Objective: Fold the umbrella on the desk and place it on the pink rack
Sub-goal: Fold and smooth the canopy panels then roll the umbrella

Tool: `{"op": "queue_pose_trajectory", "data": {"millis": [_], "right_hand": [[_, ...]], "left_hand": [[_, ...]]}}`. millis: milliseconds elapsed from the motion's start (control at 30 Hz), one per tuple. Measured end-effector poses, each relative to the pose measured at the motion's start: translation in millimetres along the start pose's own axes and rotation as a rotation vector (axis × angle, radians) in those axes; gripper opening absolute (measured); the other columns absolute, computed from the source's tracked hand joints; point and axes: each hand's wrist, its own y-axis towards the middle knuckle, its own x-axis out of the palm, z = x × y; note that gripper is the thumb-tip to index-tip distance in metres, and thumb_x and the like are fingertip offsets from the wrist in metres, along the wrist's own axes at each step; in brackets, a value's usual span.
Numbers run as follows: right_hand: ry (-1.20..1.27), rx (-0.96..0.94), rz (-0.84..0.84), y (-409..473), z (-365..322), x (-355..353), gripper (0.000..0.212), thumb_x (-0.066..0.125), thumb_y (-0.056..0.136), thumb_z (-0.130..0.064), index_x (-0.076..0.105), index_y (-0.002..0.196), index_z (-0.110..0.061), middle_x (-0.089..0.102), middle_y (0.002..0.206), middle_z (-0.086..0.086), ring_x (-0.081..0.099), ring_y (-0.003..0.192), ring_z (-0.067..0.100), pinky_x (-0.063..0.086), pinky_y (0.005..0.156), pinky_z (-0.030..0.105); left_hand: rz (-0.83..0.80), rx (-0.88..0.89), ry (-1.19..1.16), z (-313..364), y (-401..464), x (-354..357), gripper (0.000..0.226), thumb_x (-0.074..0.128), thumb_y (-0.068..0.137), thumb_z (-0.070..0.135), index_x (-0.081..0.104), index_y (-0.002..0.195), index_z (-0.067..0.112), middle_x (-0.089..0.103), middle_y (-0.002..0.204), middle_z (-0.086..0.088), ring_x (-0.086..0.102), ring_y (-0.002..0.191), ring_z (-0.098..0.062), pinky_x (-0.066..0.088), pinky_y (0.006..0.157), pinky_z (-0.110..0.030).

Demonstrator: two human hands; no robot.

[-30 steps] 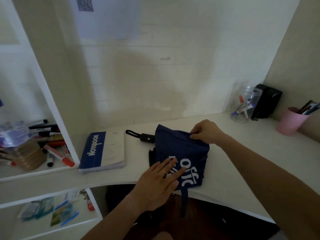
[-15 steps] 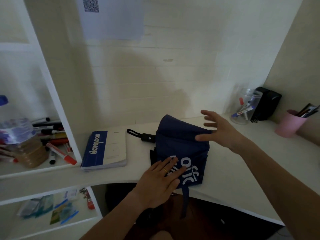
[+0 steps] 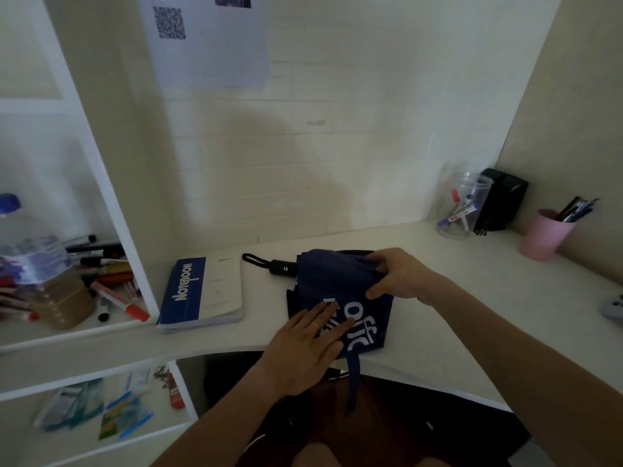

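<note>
A navy blue umbrella (image 3: 337, 284) with white lettering lies collapsed on the white desk (image 3: 438, 298), its black handle (image 3: 281, 267) and wrist loop pointing left. A closing strap hangs off the desk's front edge. My left hand (image 3: 306, 345) lies flat on the near part of the fabric, fingers spread, pressing it down. My right hand (image 3: 399, 274) grips a fold of fabric at the umbrella's far right side, thumb below and fingers on top. No pink rack is in view.
A blue and white notebook (image 3: 202, 293) lies left of the umbrella. A shelf unit at the left holds markers (image 3: 114, 294) and a water bottle (image 3: 20, 251). A clear jar (image 3: 463, 205), a black box (image 3: 502, 198) and a pink pen cup (image 3: 544, 235) stand at the back right.
My right hand let go and lifted open above the umbrella, then came back down and gripped a fold of the fabric. My left hand stayed pressed on the fabric.
</note>
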Motion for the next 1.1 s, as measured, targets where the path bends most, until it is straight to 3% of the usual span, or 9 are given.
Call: {"op": "queue_pose_trajectory", "data": {"millis": [100,200,367,500,733,833,900,1000,1100], "right_hand": [[-0.160,-0.091,0.059,-3,1,7,0.039,0.088,0.067,-0.023,0.075,0.103,-0.017,0.077,0.096,0.004,0.071,0.090,0.024,0.059,0.081,0.040],[-0.160,-0.220,0.189,-8,6,11,0.022,0.086,0.069,-0.026,0.073,0.085,-0.019,0.070,0.079,-0.005,0.066,0.078,0.016,0.051,0.067,0.027],[-0.036,-0.288,0.316,-21,23,30,0.027,0.079,0.076,-0.010,0.063,0.094,-0.022,0.069,0.094,-0.007,0.064,0.088,0.013,0.048,0.073,0.017],[0.001,-0.330,0.348,-30,38,47,0.047,0.080,0.078,-0.010,0.065,0.121,-0.023,0.071,0.105,-0.007,0.065,0.096,0.009,0.050,0.089,0.020],[-0.190,-0.502,0.402,-48,57,61,0.033,0.083,0.069,-0.001,0.073,0.087,-0.026,0.068,0.092,-0.012,0.058,0.087,0.012,0.049,0.075,0.025],[-0.237,-0.576,0.412,-55,63,68,0.033,0.083,0.068,-0.001,0.071,0.086,-0.025,0.066,0.094,-0.012,0.056,0.089,0.012,0.051,0.075,0.027],[-0.273,-0.619,0.421,-57,65,71,0.030,0.083,0.069,-0.002,0.072,0.086,-0.023,0.065,0.094,-0.011,0.056,0.089,0.012,0.050,0.074,0.026],[-0.341,-0.693,0.409,-58,69,74,0.022,0.081,0.074,-0.004,0.074,0.087,-0.020,0.065,0.094,-0.008,0.057,0.089,0.015,0.050,0.074,0.025],[-0.381,-0.743,0.409,-60,72,75,0.017,0.077,0.079,-0.003,0.074,0.089,-0.017,0.066,0.094,-0.004,0.058,0.089,0.016,0.051,0.074,0.026]], "left_hand": [[0.042,0.003,-0.001,2,-1,1,0.051,0.016,0.108,0.048,0.025,0.158,0.038,0.023,0.167,-0.007,0.020,0.154,-0.026,0.027,0.123,-0.045],[0.127,-0.012,0.023,6,-3,-2,0.048,0.026,0.108,0.048,0.039,0.152,0.036,0.038,0.154,-0.016,0.034,0.144,-0.036,0.035,0.119,-0.047],[0.258,-0.390,-0.027,9,-10,-5,0.086,0.041,0.084,0.082,0.031,0.155,0.034,0.045,0.140,-0.016,0.043,0.133,-0.033,0.028,0.119,-0.055],[0.233,-0.497,-0.286,4,-7,-11,0.110,0.056,0.068,0.086,0.032,0.153,0.019,0.053,0.141,-0.005,0.046,0.130,-0.022,0.034,0.114,-0.038],[0.107,-0.614,-1.008,-16,1,-40,0.089,0.089,0.072,0.041,0.041,0.145,0.022,0.050,0.133,0.009,0.049,0.123,-0.009,0.044,0.100,-0.025],[0.254,-0.714,-1.160,-20,0,-47,0.035,0.069,0.093,0.020,0.059,0.126,0.025,0.063,0.127,0.006,0.058,0.120,-0.013,0.045,0.087,-0.016],[0.406,-0.773,-1.151,-15,-1,-53,0.014,0.051,0.103,0.028,0.063,0.109,0.031,0.073,0.111,0.001,0.065,0.105,-0.009,0.043,0.076,-0.017],[0.418,-0.745,-1.150,-4,0,-58,0.026,0.050,0.099,0.057,0.051,0.116,0.037,0.077,0.086,0.001,0.070,0.086,-0.010,0.046,0.071,-0.024],[0.365,-0.664,-1.093,-5,2,-57,0.039,0.074,0.090,0.036,0.048,0.119,0.039,0.074,0.079,-0.002,0.072,0.079,-0.013,0.057,0.072,-0.027]]}}
